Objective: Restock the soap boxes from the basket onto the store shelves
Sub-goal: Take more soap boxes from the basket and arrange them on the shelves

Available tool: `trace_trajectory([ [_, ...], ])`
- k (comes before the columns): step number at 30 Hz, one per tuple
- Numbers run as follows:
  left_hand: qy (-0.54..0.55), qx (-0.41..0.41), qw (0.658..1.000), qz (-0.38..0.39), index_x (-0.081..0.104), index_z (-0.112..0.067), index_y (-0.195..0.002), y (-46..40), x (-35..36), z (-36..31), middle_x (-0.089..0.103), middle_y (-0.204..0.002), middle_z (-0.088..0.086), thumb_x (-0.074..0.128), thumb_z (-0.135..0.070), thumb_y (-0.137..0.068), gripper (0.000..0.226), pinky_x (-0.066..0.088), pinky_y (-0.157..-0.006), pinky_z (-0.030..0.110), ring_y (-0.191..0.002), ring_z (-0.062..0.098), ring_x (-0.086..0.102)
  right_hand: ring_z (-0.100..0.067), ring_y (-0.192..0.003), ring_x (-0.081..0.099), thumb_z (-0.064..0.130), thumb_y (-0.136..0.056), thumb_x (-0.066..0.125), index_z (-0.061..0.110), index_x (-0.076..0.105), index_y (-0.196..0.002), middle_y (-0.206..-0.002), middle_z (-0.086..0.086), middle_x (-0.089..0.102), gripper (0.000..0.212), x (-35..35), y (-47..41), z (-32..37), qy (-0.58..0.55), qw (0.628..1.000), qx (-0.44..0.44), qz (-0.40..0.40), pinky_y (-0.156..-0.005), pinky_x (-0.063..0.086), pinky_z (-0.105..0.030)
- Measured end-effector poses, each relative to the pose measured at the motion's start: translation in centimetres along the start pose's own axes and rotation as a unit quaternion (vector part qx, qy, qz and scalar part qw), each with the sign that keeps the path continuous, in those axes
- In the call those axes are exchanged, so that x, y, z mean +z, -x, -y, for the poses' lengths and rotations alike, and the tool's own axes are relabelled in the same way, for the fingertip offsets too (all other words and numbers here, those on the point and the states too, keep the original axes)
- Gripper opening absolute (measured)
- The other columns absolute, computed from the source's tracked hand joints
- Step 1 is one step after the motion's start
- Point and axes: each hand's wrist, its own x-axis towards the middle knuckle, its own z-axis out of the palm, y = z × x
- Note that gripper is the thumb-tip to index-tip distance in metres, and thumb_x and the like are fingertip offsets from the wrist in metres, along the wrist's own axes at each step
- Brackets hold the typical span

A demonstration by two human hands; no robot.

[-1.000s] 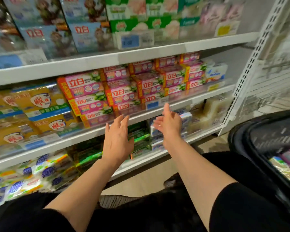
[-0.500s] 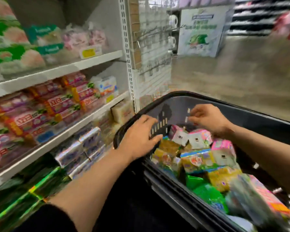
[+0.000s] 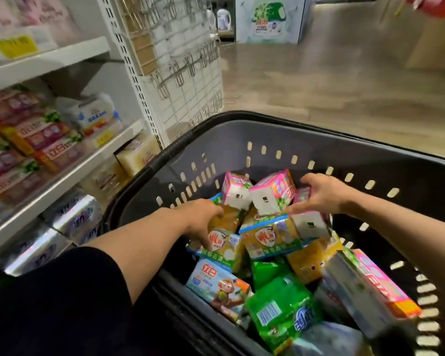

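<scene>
Both bare hands reach down into the dark grey perforated plastic basket (image 3: 319, 150), which stands just beside the white metal store shelves (image 3: 62, 176) and is heaped with wrapped soap boxes. The left hand (image 3: 203, 222) lies with fingers curled around a yellow-and-blue soap pack (image 3: 224, 245), though I cannot tell if it truly grips it. The right hand (image 3: 321, 194) is spread wide over the pink-and-white soap boxes (image 3: 272, 191), fingertips touching them. Similar pink soap boxes (image 3: 36, 140) already fill the middle shelf.

2 hands (image 3: 203, 222), 1 basket (image 3: 319, 147), 3 pink soap boxes (image 3: 272, 191) standing at its back.
</scene>
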Motion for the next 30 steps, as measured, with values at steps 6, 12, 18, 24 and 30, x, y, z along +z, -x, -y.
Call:
trace_trajectory([
  [6, 0.015, 0.012, 0.998, 0.067, 0.045, -0.021, -0.139, -1.4, 1.8, -0.4, 0.049, -0.130, 0.005, 0.083, -0.050, -0.067, 0.087, 0.038, -0.101, 0.031, -0.122, 0.024, 0.046, -0.027, -0.072, 0.062, 0.044, -0.048, 0.091, -0.010, 0.062, -0.098, -0.084, -0.023, 0.066, 0.079, -1.5, -0.8, -3.0, -0.222, 0.969, 0.105, -0.027, -0.060, 0.056, -0.038],
  [12, -0.001, -0.027, 0.998, 0.057, 0.046, -0.028, -0.135, -1.9, 2.9, -1.0, 0.049, -0.127, 0.003, 0.064, -0.086, -0.053, 0.103, 0.044, -0.098, 0.037, -0.117, 0.024, 0.051, -0.026, -0.063, 0.065, 0.028, -0.081, 0.075, -0.006, 0.060, -0.104, -0.082, -0.019, 0.066, 0.044, 0.3, 0.1, -3.2, -0.313, 0.923, 0.215, 0.066, -0.048, 0.051, -0.030],
  [18, -0.005, -0.105, 0.994, 0.001, 0.054, -0.027, -0.116, -1.9, 2.9, -2.4, 0.052, -0.125, 0.002, 0.064, -0.082, -0.053, 0.083, 0.047, -0.092, 0.039, -0.115, 0.027, 0.055, -0.034, -0.077, 0.067, 0.014, -0.077, 0.078, -0.002, 0.058, -0.097, -0.090, -0.022, 0.068, 0.032, 0.2, -0.4, -2.7, -0.372, 0.895, 0.241, 0.038, -0.069, 0.056, -0.042],
  [24, -0.077, -0.126, 0.985, -0.084, 0.061, -0.025, -0.113, -0.7, 0.2, -2.7, 0.056, -0.119, -0.001, 0.065, -0.079, -0.054, 0.079, 0.040, -0.079, 0.033, -0.114, 0.024, 0.056, -0.028, -0.073, 0.065, 0.006, -0.056, 0.082, -0.009, 0.066, -0.102, -0.090, -0.024, 0.069, 0.051, -3.1, 1.5, -1.9, -0.384, 0.912, 0.132, 0.055, -0.064, 0.052, -0.029],
  [30, 0.098, -0.166, 0.955, -0.223, 0.065, -0.031, -0.096, 3.8, -3.9, -1.8, 0.062, -0.102, -0.010, 0.049, -0.081, -0.031, 0.083, 0.045, -0.077, 0.027, -0.103, 0.016, 0.062, -0.032, -0.097, 0.068, 0.002, -0.038, 0.085, 0.007, 0.055, -0.123, -0.107, -0.017, 0.070, 0.090, -4.1, 2.8, -0.1, -0.434, 0.897, -0.081, 0.009, -0.085, 0.055, -0.045],
])
